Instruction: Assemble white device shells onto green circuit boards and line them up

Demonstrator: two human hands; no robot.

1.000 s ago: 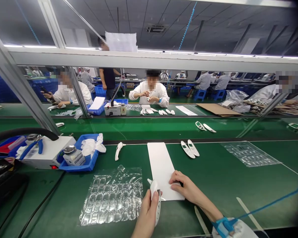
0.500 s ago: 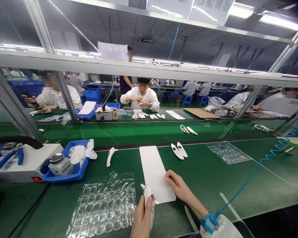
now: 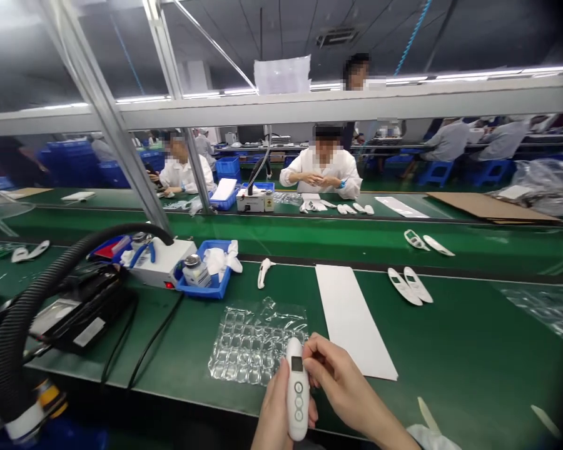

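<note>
Upright, the white device (image 3: 298,390) points screen-end up in the left hand (image 3: 276,415).

Bench: I sat at a green work bench (image 3: 455,350).
Plastic: a sheet of bubble plastic (image 3: 258,344) lay flat on it, just left of a long white sheet (image 3: 351,319).
Parts: two white plastic shells (image 3: 410,285) lay side by side to the right, and a single white piece (image 3: 264,272) lay further left.
Tray: a blue tray (image 3: 201,292) held a jar (image 3: 196,274) and a white cloth (image 3: 221,259), right beside a white machine (image 3: 158,265).
Hose: a black ribbed hose (image 3: 9,350) curved past the machine.
Across: a co-worker (image 3: 321,169) in a white coat sat facing me at the next bench.
</note>
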